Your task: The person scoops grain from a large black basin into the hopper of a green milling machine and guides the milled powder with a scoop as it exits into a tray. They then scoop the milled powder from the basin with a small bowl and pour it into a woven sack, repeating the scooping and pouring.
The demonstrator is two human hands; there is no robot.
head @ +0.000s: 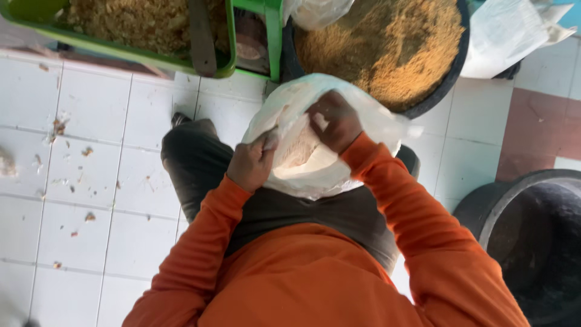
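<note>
A person in an orange long-sleeved top sits on the white tiled floor [91, 200] with a soft white plastic bag [315, 175] on their lap. The bag is bulgy, with a pale lump inside.

The left hand [251, 163] pinches the bag's left edge; its grip is tight on the plastic. The right hand [334, 121] is curled at the top of the bag, its grip closed on a bunch of the thin plastic.

Just past the bag stands a big round black tub [442, 91] full of brown crumbly powder. To its left is a green plastic tray [121, 51] with more brown bits in it. Another dark round tub [484, 212] sits at the right. Small brown crumbs lie on the tiles at the left.
</note>
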